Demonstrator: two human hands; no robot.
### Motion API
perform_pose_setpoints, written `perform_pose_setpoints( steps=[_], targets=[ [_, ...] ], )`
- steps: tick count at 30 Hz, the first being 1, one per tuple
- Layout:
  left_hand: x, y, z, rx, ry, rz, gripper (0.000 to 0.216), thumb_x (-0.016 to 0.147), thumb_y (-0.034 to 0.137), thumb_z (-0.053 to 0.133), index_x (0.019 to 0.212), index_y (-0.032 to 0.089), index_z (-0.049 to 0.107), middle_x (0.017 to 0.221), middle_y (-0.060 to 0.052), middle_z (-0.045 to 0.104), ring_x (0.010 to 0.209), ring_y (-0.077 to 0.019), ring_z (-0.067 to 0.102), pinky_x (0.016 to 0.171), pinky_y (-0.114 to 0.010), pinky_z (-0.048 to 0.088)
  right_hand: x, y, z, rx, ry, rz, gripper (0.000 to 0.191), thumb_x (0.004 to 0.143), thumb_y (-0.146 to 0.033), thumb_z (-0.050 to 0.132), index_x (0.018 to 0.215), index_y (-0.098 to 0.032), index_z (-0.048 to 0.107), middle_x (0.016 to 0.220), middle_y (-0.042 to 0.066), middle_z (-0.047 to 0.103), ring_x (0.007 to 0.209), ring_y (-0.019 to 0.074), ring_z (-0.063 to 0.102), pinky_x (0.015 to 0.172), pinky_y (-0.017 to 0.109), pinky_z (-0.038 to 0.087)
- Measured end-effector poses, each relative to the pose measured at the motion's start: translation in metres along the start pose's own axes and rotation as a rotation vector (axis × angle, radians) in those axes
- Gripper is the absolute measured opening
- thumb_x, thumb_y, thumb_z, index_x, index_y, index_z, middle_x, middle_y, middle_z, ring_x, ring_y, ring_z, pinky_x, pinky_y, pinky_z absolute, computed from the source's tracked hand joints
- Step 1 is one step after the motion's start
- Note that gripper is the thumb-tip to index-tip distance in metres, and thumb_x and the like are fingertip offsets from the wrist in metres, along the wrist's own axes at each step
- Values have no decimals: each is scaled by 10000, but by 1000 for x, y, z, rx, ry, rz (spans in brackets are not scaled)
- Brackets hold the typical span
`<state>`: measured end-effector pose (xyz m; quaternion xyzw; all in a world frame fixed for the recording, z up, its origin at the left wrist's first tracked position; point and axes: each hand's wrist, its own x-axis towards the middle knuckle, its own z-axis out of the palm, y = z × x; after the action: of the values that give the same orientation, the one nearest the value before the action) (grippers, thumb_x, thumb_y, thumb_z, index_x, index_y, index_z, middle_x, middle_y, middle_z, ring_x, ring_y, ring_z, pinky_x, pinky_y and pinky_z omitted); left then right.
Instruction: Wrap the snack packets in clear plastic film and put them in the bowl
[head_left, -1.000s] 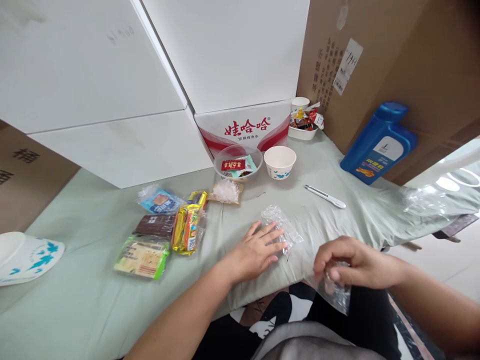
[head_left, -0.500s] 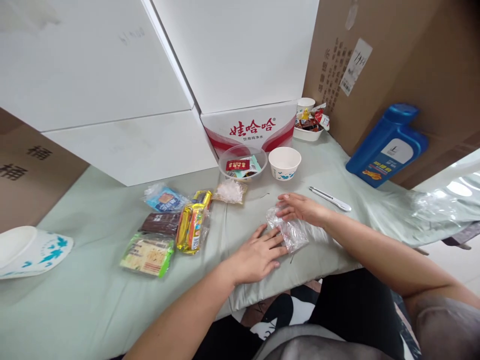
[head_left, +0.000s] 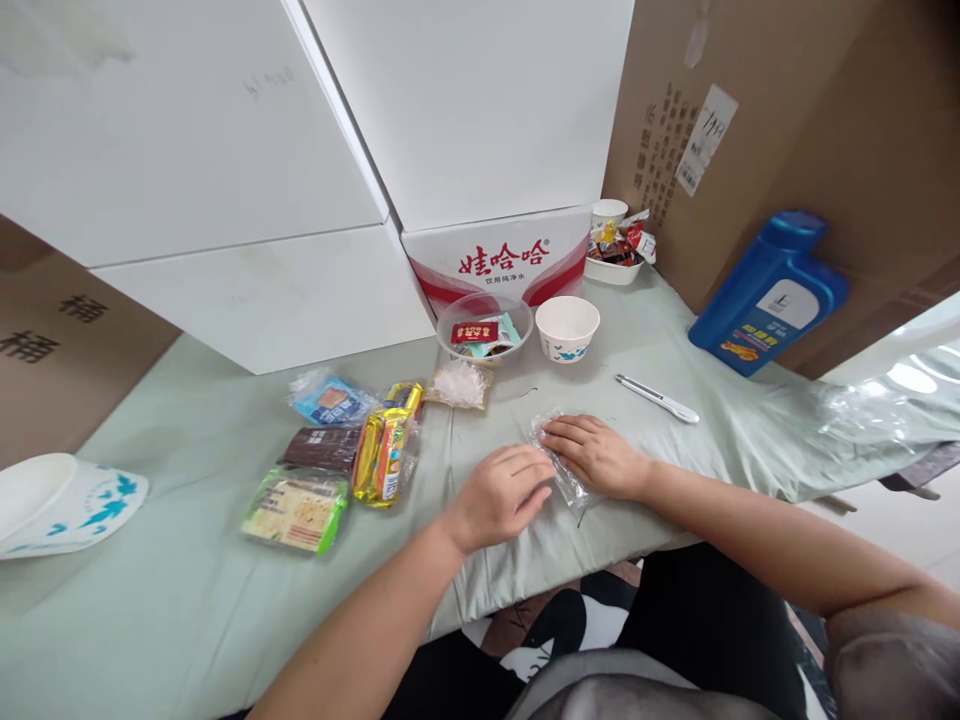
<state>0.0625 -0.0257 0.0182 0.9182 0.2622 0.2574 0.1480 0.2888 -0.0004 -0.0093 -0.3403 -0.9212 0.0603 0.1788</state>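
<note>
A crumpled clear plastic wrapper [head_left: 571,488] lies on the cloth in front of me. My right hand [head_left: 598,458] rests flat on top of it, fingers stretched out and pointing left. Just left of the wrapper, my left hand [head_left: 499,497] is raised a little, its fingers loosely bent and the thumb apart; nothing shows in it. Whether its fingertips touch the wrapper's edge I cannot tell. Beyond my right hand lies a white utility knife [head_left: 658,399]. A small packet with whitish contents [head_left: 459,385] sits farther off to the left.
Several packaged snacks [head_left: 319,450] lie on the left. A clear bowl with packets [head_left: 450,343] and a white paper bowl [head_left: 568,340] stand before a white carton [head_left: 495,260]. A blue bottle [head_left: 765,290] stands right, near a tray of sweets [head_left: 611,270]. A large paper cup [head_left: 75,505] lies far left.
My right hand has come down flat onto the wrapper, where it was hovering with fingers curved. My left hand has lifted off the wrapper and its fingers have bent.
</note>
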Motion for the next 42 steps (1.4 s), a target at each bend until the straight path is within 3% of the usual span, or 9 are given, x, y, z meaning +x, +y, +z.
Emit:
perform_pose_setpoints(
  steps=[2, 4, 11, 16, 23, 27, 32, 37, 42],
  targets=[
    [0, -4, -1, 44, 45, -22, 277, 899, 190, 499, 1155, 170, 606, 1189, -102, 651, 1158, -213, 577, 993, -389, 461, 2, 1, -4, -2, -34, 6, 387, 953, -288, 469, 1290, -137, 585, 1367, 131, 562, 1266, 268, 493, 1059, 445, 389],
    [1, -8, 0, 94, -17, -40, 298, 898, 206, 513, 1183, 168, 591, 1280, -121, 597, 1223, -243, 532, 1017, -433, 439, 2, 0, -10, 2, -103, 4, 467, 938, -358, 500, 1340, -123, 542, 1413, 147, 513, 1305, 285, 450, 1083, 459, 355],
    [-2, -17, 7, 119, -142, -173, 244, 943, 203, 453, 1136, 206, 601, 1304, -80, 595, 1242, -206, 524, 1057, -440, 386, -30, -28, -17, 33, -321, -9, 964, 826, -705, 498, 1514, -77, 247, 1569, 224, 172, 1457, 367, 108, 1154, 577, 123],
    [-2, -16, 7, 109, -136, -173, 253, 939, 171, 440, 1131, 206, 600, 1287, -70, 611, 1252, -193, 521, 1067, -427, 372, -65, -52, -18, 40, -303, 2, 778, 907, -551, 497, 1510, -113, 272, 1566, 184, 237, 1453, 329, 167, 1158, 555, 160],
    [0, -10, 4, 87, -201, -49, 239, 915, 126, 464, 1080, 196, 622, 1296, -62, 612, 1284, -193, 506, 1068, -407, 391, -73, -61, -24, 70, 2, -41, 254, 950, -197, 461, 1139, -165, 627, 1162, 114, 675, 1088, 236, 587, 917, 423, 457],
    [-1, -11, 4, 63, -199, -31, 261, 903, 100, 463, 1086, 202, 618, 1301, -57, 614, 1291, -194, 505, 1071, -414, 398, -55, -58, -39, 97, 81, -75, 211, 942, -174, 450, 1049, -198, 630, 1039, 95, 697, 961, 221, 613, 842, 405, 470],
    [-2, -16, 5, 27, -189, -28, 295, 894, 83, 465, 1108, 212, 621, 1299, -63, 617, 1271, -198, 524, 1059, -415, 418, -17, -38, -53, 128, 63, 69, 224, 978, -230, 398, 981, -184, 617, 864, 75, 684, 786, 188, 626, 718, 330, 467],
    [0, -15, 1, 8, -236, -57, 397, 860, 59, 478, 1193, 240, 597, 1326, -44, 599, 1243, -187, 542, 1096, -421, 388, 16, -6, -33, -20, -32, 192, 204, 970, -216, 430, 946, -170, 628, 862, 69, 679, 741, 175, 620, 668, 283, 424],
    [-1, -15, 1, 12, -182, -27, 288, 869, 89, 475, 1083, 194, 638, 1223, -66, 652, 1215, -214, 554, 1066, -422, 433, 21, 7, -6, -167, -50, 186, 221, 968, -240, 444, 907, -153, 638, 821, 73, 647, 705, 174, 592, 641, 289, 385]
  ],
)
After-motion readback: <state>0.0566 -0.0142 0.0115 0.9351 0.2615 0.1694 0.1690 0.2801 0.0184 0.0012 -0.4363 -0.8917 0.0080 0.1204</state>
